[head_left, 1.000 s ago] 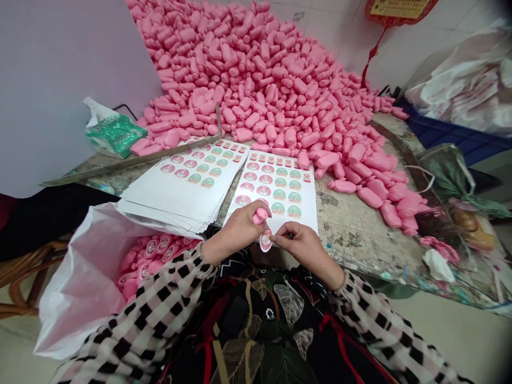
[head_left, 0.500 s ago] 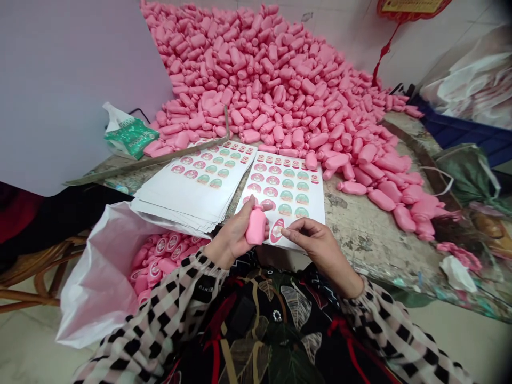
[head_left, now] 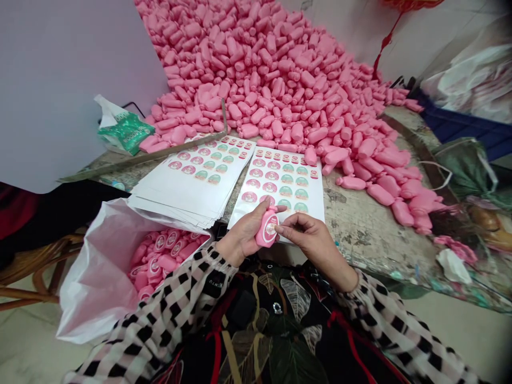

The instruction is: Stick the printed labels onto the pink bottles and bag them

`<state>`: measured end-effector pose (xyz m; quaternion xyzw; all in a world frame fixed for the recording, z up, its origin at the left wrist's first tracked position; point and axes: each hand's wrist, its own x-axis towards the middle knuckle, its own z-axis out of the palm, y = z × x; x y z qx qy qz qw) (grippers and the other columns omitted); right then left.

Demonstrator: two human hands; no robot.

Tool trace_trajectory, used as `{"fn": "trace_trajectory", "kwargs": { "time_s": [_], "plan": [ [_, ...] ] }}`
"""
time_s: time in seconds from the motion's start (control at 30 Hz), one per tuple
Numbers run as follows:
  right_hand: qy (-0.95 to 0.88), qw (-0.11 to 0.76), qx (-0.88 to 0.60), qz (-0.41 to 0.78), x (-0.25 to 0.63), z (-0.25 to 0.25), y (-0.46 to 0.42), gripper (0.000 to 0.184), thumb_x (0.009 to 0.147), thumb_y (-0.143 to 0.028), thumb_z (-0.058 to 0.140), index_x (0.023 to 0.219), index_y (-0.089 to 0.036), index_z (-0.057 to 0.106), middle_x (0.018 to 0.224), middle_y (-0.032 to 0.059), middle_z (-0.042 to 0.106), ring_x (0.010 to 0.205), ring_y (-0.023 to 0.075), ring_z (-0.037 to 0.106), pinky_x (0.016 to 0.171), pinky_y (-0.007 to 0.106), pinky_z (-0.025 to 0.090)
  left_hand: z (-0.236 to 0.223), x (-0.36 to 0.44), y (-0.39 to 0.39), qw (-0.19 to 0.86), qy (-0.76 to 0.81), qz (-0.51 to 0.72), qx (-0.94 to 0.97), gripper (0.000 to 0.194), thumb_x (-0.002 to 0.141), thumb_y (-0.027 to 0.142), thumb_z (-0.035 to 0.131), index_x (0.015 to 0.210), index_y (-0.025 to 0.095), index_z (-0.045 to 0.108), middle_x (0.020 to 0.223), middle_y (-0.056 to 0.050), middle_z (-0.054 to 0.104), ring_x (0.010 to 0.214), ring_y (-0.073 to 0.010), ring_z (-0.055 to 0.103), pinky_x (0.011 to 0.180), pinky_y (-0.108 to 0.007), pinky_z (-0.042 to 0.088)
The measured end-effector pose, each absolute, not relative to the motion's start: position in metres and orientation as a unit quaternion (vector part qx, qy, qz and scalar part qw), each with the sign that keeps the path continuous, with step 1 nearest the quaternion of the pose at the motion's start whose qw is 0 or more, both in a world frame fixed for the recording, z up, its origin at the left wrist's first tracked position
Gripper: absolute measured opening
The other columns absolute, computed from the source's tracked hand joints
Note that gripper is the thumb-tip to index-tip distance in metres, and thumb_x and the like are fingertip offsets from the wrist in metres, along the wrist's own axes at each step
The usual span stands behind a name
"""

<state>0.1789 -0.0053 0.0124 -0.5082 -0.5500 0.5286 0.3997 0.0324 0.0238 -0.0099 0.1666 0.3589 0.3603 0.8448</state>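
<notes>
- Left hand [head_left: 244, 232]: closed around a small pink plastic bottle [head_left: 267, 229], with the thumb and fingers wrapped on its body.
- Right hand [head_left: 308, 245]: fingers [head_left: 280, 230] pinched together, tips at the bottle's face. Can't tell if they hold anything.
- The bottle: held over the sheet's lower edge, long axis nearly upright, narrow end toward 1 o'clock, a round label on its face.
- Around the hands: a sticker sheet [head_left: 280, 181] with rows of round labels at 12 o'clock, a stack of sticker sheets [head_left: 188, 186] at 11 o'clock, and a white plastic bag [head_left: 92, 288] of labelled pink bottles [head_left: 158, 258] at 9 o'clock.
- Beyond: a heap of pink bottles [head_left: 256, 69] on a stained workbench [head_left: 360, 240].
</notes>
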Motion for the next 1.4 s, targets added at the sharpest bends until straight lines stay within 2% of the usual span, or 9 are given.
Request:
{"fn": "trace_trajectory", "kwargs": {
  "time_s": [0.5, 0.73, 1.07, 1.4],
  "plan": [
    [-0.554, 0.387, -0.516, 0.527, 0.1754, 0.0143, -0.0058, 0.023, 0.065, -0.040, 0.073, 0.067, -0.019, 0.064, 0.066, -0.0013, 0.062, 0.063, 0.0130, 0.053, 0.062, 0.028, 0.043, -0.0110, 0.0310, 0.0229, 0.846, 0.350, 0.363, 0.176, 0.054, 0.080, 0.058, 0.054, 0.110, 0.013, 0.060, 0.060, 0.000, 0.049, 0.053, -0.0127, 0.053, 0.054, -0.024, 0.046],
    [-0.551, 0.392, -0.510, 0.532, 0.1764, 0.0099, -0.0064, 0.018, 0.069, -0.036, 0.071, 0.068, -0.019, 0.064, 0.067, -0.0012, 0.063, 0.062, 0.0127, 0.054, 0.063, 0.028, 0.043, -0.0115, 0.0310, 0.0222, 0.847, 0.346, 0.362, 0.178, 0.054, 0.080, 0.057, 0.055, 0.112, 0.013, 0.060, 0.061, 0.001, 0.048, 0.051, -0.0108, 0.051, 0.053, -0.023, 0.045],
    [-0.535, 0.387, -0.515, 0.547, 0.1742, 0.0132, -0.0066, 0.024, 0.064, -0.038, 0.075, 0.067, -0.017, 0.062, 0.066, -0.0011, 0.062, 0.062, 0.0118, 0.053, 0.063, 0.026, 0.043, -0.0089, 0.0327, 0.0213, 0.839, 0.356, 0.367, 0.183, 0.053, 0.082, 0.056, 0.051, 0.111, 0.012, 0.060, 0.060, 0.001, 0.047, 0.049, -0.0102, 0.050, 0.052, -0.023, 0.046],
    [-0.537, 0.387, -0.517, 0.542, 0.1762, 0.0074, -0.0064, 0.020, 0.068, -0.034, 0.072, 0.069, -0.017, 0.063, 0.067, -0.0007, 0.063, 0.063, 0.0120, 0.053, 0.064, 0.026, 0.042, -0.0076, 0.0344, 0.0217, 0.833, 0.366, 0.370, 0.187, 0.055, 0.082, 0.058, 0.051, 0.111, 0.012, 0.061, 0.061, 0.001, 0.049, 0.047, -0.0086, 0.048, 0.053, -0.024, 0.047]
  ]
}}
